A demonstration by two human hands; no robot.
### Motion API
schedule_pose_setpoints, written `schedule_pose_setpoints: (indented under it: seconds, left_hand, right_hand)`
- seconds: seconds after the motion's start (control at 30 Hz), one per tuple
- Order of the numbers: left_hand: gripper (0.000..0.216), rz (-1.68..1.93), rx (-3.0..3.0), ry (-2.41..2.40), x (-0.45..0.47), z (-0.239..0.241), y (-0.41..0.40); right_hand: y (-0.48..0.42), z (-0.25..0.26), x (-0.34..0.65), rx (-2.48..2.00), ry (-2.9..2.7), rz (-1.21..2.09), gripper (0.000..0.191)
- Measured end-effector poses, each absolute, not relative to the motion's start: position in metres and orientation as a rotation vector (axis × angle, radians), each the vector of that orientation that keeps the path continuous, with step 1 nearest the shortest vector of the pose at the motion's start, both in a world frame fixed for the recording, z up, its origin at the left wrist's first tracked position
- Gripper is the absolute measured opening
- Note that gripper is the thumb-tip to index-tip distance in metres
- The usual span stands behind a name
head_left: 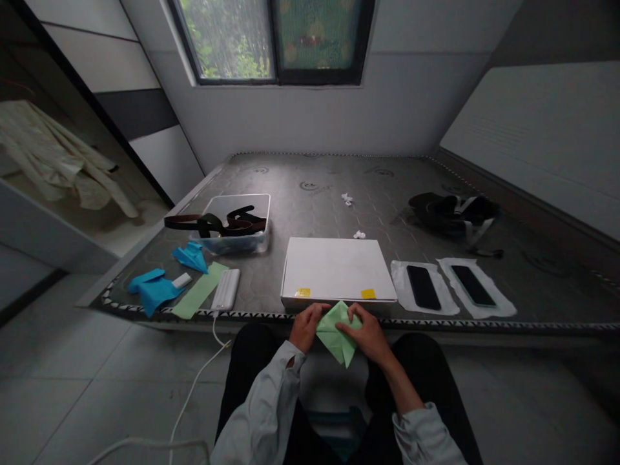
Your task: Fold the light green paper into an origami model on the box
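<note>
Green paper (338, 336): light green sheet, folded into a pointed shape, tip facing down toward the person's lap, creases visible across the upper part. It sits in the air just off the near edge of the bed (339, 187), over the knees, in front of the white box (338, 268).

Left hand (305, 328): grip pinched closed on the paper's upper left corner, fingers curled in. Right hand (371, 336): grip closed on the upper right side, thumb lying over the fold. The hands are close together with the paper between them. Both wear light grey sleeves over dark trousers.

The bed is a bare grey quilted mattress. The white box is flat, near the front edge, with two yellow tabs (303, 292) on its near side. To its right, two dark phones (423, 287) each lie on a white sheet. Behind them is a black bundle with straps (453, 213). To the left are a white power bank (226, 289) with a cable (194, 387) running down to the floor, a green paper strip (199, 290) and two blue folded paper pieces (152, 289). A clear tub (237, 223) holds dark belts. Small white scraps (347, 198) lie mid-mattress.

Room: dim, grey walls, tiled floor, a window (274, 39) at the top showing foliage, pale clothing (53, 155) hanging far left.
</note>
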State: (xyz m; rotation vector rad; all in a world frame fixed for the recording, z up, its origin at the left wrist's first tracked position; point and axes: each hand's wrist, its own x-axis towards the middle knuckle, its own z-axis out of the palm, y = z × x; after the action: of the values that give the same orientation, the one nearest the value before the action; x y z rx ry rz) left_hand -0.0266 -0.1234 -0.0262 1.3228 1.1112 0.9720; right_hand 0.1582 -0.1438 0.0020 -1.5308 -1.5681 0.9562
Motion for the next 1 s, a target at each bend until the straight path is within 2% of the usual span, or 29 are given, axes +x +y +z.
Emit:
schedule_pose_setpoints:
  seconds: [0.17, 0.3, 0.37, 0.53, 0.7, 0.87, 1.0]
  left_hand:
    - [0.038, 0.940, 1.151, 1.068, -0.025, -0.029, -0.122]
    - [0.042, 0.951, 1.045, 1.033, -0.027, -0.031, -0.119]
    - [0.048, 0.940, 0.990, 0.984, -0.029, -0.033, -0.117]
    - [0.055, 0.832, 0.919, 0.862, -0.025, -0.042, -0.120]
    - [0.053, 0.700, 0.971, 0.804, -0.012, -0.042, -0.128]
    - [0.051, 0.777, 1.039, 0.861, -0.016, -0.035, -0.122]
    - [0.076, 0.791, 0.906, 0.849, -0.024, -0.037, -0.119]
  right_hand:
    - [-0.145, 0.002, 0.158, -1.449, -1.394, 1.087, 0.035]
    - [-0.148, 0.007, 0.163, -1.272, -1.190, 1.442, 0.068]
    - [-0.147, 0.009, 0.165, -1.171, -1.107, 1.564, 0.078]
    - [-0.145, 0.007, 0.162, -1.058, -1.288, 1.552, 0.061]
    - [-0.146, 0.003, 0.156, -1.074, -1.498, 1.444, 0.027]
    - [-0.141, -0.004, 0.161, -1.297, -1.333, 1.220, 0.034]
    - [-0.140, -0.008, 0.166, -1.400, -1.265, 1.086, 0.033]
